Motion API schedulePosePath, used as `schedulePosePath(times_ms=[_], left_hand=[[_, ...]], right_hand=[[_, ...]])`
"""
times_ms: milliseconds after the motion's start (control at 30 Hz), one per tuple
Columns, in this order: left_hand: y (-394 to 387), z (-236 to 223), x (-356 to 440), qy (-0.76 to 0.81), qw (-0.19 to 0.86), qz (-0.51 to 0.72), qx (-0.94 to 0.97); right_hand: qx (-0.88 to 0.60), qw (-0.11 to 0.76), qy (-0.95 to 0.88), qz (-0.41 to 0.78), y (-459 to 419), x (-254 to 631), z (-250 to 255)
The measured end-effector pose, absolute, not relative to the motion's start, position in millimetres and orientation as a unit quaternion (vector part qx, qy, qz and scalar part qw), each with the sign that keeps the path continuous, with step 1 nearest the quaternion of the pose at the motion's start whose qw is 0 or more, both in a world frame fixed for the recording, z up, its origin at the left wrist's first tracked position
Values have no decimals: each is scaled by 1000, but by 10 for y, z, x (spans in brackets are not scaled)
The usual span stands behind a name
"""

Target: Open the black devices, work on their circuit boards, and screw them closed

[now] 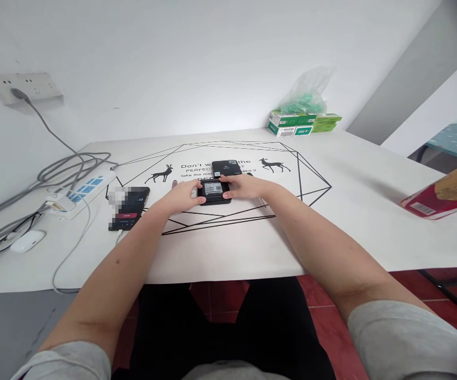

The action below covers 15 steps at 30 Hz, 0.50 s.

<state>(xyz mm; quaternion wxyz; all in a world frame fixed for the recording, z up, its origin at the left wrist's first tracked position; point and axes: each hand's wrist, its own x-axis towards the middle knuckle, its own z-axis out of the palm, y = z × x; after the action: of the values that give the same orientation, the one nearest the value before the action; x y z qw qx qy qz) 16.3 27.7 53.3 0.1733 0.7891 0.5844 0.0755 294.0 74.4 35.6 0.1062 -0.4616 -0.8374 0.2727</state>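
Both hands are on the black box, a squarish slab with rounded corners and a pale printed label [213, 188] across its top: here's the left hand [186, 195] at the left edge of the black box [214, 200], there's the right hand [246, 186] at its right edge, the fingers of each grasping it, thumbs on the near corners. It's right there on the table [228, 258], over a smooth white surface printed with thin black lines and leaping deer. Just beyond the box lies a flat, dark rectangular device [227, 168], smooth-faced with a small pale sticker. Left of the box, a glossy phone [138, 205], its screen lit, and farther left a white plastic power strip [93, 190] with blue sockets. Well beyond it to the right, green-and-white cardboard cartons [291, 124] sit under a crinkled clear bag [311, 95]; far right of it, a red-and-yellow package [446, 192] leans.
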Motion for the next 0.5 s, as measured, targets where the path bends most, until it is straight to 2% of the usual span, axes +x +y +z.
schedulePosePath(times_ms=[233, 367, 500], left_hand=[[275, 547, 187, 581, 170, 65, 794], [332, 444, 117, 571, 168, 94, 798], [457, 334, -13, 567, 91, 153, 804]], right_hand=[[-470, 81, -844, 247, 727, 2911, 387], [-460, 112, -843, 255, 736, 2908, 341], [-437, 146, -848, 262, 765, 2930, 300]])
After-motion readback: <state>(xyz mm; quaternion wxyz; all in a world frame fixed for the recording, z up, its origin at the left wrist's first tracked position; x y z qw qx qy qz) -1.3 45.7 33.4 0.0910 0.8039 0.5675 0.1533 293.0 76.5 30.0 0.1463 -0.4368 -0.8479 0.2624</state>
